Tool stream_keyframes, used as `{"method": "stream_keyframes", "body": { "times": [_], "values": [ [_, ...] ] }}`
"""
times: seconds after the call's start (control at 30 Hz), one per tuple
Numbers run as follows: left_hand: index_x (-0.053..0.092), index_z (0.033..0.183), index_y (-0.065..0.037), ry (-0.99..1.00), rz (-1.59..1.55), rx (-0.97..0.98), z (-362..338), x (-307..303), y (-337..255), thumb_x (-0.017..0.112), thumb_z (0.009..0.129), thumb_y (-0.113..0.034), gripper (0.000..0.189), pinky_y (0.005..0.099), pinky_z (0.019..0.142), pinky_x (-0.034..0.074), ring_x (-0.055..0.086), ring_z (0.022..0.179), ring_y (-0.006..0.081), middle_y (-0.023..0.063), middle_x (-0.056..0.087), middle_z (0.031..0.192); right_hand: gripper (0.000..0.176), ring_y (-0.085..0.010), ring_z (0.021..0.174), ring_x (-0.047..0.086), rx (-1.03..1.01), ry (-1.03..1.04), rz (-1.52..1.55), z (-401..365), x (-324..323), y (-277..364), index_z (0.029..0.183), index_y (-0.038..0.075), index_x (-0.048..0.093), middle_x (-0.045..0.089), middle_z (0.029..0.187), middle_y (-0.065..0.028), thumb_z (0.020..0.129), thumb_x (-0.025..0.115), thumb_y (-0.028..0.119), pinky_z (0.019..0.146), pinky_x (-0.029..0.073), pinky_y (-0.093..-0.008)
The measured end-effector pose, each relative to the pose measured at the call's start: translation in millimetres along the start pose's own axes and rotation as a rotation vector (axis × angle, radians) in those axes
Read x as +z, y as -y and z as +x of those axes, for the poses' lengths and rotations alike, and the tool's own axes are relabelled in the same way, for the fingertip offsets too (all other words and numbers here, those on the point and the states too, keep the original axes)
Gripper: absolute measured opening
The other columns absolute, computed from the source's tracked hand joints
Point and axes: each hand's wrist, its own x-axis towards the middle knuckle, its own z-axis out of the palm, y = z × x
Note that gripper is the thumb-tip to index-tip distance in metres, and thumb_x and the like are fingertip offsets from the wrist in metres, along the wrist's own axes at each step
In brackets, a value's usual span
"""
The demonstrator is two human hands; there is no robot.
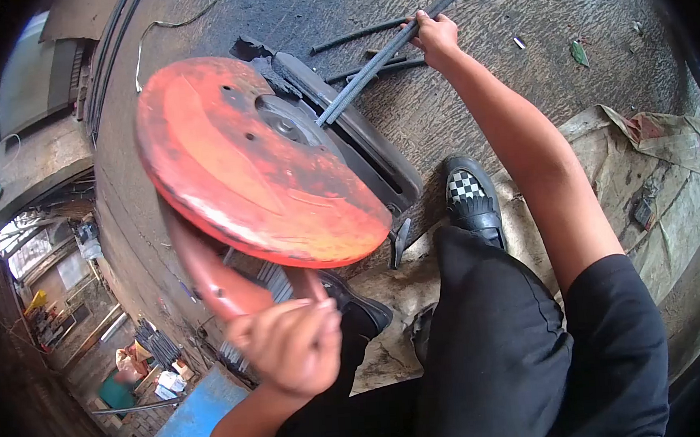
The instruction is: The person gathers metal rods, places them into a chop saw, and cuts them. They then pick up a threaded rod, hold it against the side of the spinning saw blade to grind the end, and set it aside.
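A chop saw with a large orange-red blade guard (224, 162) stands on the ground in front of me. At its lower end, my left hand (290, 344) is closed around the saw's handle (310, 285), slightly blurred. My right hand (433, 38) grips two dark metal bars (388, 60) near their far end, fingers wrapped round them. The near ends of the bars reach the saw beside the guard, where the guard hides the contact. Two shorter dark rods (357, 35) lie on the ground by the saw's black base (360, 136).
My checkered shoe (468, 190) rests right of the saw. A dirty tarp (647, 173) spreads at the right, with a small dark object (644, 212) on it. Lower left are a blue surface (190, 428) and piled rods (158, 346). Cables (111, 56) run along the upper left.
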Motion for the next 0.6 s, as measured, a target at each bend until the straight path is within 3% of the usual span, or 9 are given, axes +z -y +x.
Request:
{"method": "stream_keyframes", "body": {
  "times": [0.1,0.17,0.23,0.37,0.6],
  "values": [
    [0.069,0.096,-0.017,-0.039,0.038,0.034,-10,40,-17,0.074,0.076,-0.024,0.021,0.0325,0.078,0.027,0.061,0.082,0.0073,-0.0080,0.065,0.083,0.019,-0.0237,0.081,0.068,-0.013,0.025,-0.001,3,-2,-2,0.107,-0.002,0.050,0.066,0.096,-0.0140,0.097,0.051,0.014,0.072,0.059,-0.0374],
    [0.069,0.089,-0.016,-0.048,0.049,0.063,-14,55,-22,0.073,0.078,-0.024,0.015,0.0325,0.082,0.028,0.061,0.082,0.0110,-0.0065,0.065,0.082,0.019,-0.0239,0.080,0.068,-0.019,0.015,-0.014,4,0,-2,0.107,-0.003,0.050,0.065,0.097,-0.0143,0.097,0.051,0.014,0.073,0.059,-0.0384],
    [0.069,0.088,-0.016,-0.063,0.056,0.068,-14,61,-22,0.074,0.077,-0.024,0.014,0.0322,0.081,0.027,0.061,0.082,0.0107,-0.0068,0.065,0.082,0.017,-0.0223,0.067,0.067,-0.052,-0.018,0.046,5,-1,-5,0.095,-0.004,0.051,0.066,0.083,-0.0140,0.093,0.057,0.011,0.054,0.057,-0.0311],
    [0.069,0.087,-0.017,-0.092,0.085,0.060,-15,69,-25,0.075,0.074,-0.023,0.015,0.0317,0.079,0.027,0.061,0.082,0.0103,-0.0072,0.065,0.082,0.019,-0.0239,0.078,0.067,-0.061,0.014,-0.072,13,-3,-9,0.104,-0.004,0.048,0.064,0.096,-0.0157,0.096,0.052,0.013,0.069,0.060,-0.0368],
    [0.069,0.086,-0.018,-0.128,0.112,0.044,-20,88,-30,0.075,0.073,-0.021,0.014,0.0319,0.077,0.026,0.061,0.081,0.0092,-0.0079,0.064,0.081,0.020,-0.0241,0.076,0.067,-0.012,-0.014,-0.002,0,0,0,0.104,-0.005,0.049,0.065,0.097,-0.0159,0.096,0.052,0.014,0.068,0.060,-0.0377]
  ]
}}
